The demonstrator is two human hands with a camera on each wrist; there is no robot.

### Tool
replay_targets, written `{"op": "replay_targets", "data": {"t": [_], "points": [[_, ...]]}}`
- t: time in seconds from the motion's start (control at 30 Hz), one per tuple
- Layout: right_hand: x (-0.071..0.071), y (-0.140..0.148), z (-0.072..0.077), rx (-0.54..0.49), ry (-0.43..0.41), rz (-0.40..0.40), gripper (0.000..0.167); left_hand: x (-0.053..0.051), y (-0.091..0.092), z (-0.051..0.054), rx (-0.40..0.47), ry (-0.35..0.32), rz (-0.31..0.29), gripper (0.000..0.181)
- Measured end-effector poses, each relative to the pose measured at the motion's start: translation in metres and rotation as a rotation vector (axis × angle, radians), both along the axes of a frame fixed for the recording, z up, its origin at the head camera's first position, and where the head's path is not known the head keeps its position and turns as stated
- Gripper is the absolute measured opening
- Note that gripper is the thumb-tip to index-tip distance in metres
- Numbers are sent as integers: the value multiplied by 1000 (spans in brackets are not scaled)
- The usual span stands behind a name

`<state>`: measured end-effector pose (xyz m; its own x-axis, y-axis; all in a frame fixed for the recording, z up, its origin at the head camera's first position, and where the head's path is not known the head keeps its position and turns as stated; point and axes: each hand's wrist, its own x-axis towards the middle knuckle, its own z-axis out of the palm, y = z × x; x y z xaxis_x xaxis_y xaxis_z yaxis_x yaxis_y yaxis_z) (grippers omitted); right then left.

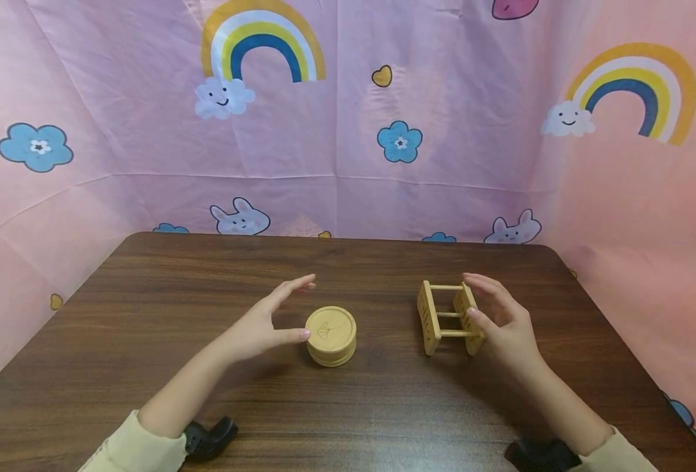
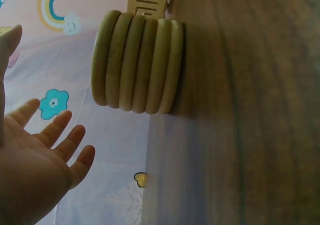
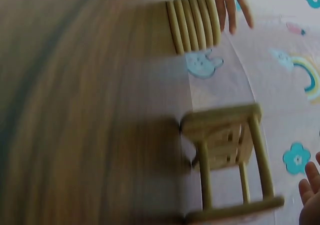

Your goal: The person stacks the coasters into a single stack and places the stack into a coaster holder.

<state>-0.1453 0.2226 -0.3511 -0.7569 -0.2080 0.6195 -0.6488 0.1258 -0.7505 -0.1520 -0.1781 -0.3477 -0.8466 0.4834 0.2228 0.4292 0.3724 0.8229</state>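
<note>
Between the open-fingered left hand (image 1: 258, 332) and right hand (image 1: 508, 328), the round yellow wooden coaster stack (image 1: 332, 333) looks light, stiff, best gripped low.

Brown table (image 1: 371, 419), pastel backdrop (image 1: 336, 124) — rainbows (image 1: 263, 27), flowers (image 1: 400, 142), a cut-off pink shape (image 1: 514, 8) — perhaps fruit.

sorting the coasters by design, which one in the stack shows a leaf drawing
The top coaster of the stack: its leaf-marked face lies uncovered, while the coasters beneath show only their edges, their faces hidden.
</note>
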Motion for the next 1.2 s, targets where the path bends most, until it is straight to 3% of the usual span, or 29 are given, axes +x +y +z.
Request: {"op": "replay_targets", "data": {"t": [0.17, 0.37, 0.63, 0.87, 1.2], "points": [[8, -18, 0, 29, -18, 32, 49, 3, 2, -3, 55, 8, -15, 79], [19, -43, 2, 8, -77, 139, 51, 3, 2, -12, 127, 27, -21, 80], [24, -70, -4, 95, -92, 219, 58, 4, 3, -23, 174, 15, -6, 79], [23, -87, -10, 151, -96, 218, 67, 6, 7, -31, 205, -12, -5, 79], [20, -104, -23, 249, -111, 206, 67, 6, 14, -40, 226, -42, 9, 78]]}}
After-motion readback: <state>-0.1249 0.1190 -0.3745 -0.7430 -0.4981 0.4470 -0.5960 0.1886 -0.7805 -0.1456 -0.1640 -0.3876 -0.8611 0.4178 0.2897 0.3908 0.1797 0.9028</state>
